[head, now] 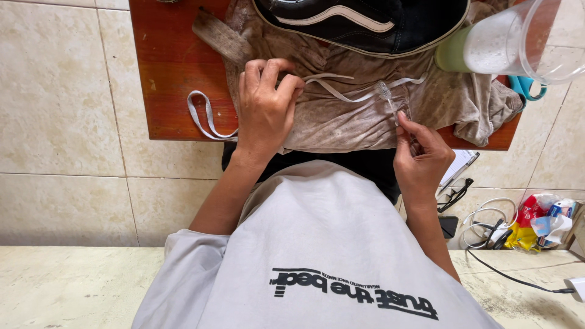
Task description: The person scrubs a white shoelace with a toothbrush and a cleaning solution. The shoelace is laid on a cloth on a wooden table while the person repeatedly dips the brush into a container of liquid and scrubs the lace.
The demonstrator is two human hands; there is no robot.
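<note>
- Left hand: fingers curled and pressed down on the white shoelace, pinning it against the stained cloth near the cloth's left side.
- Right hand: thumb and fingers pinched round the handle of a clear toothbrush; its bristle head rests on the lace, well to the right of the left hand.
- Shoelace: lies stretched across the cloth between the two hands. One end runs on rightward toward the plastic container; the other loops off the cloth's left edge and hangs over the front edge of the table.
- Judgement on progress: scrubbing of the lace appears to be under way. The stretch under the brush looks pale; the looped part at the left looks greyer and, as far as can be seen, is not yet worked. No rinsing is visible.
- Black shoe with a white side stripe: sits at the far edge of the cloth, lace removed as far as the view shows.
- Clear plastic container with foamy whitish liquid: tilted at the upper right.
- Teal-handled item: partly hidden beneath that container; kind cannot be told.
- Floor at right: cables and coloured packets.
</note>
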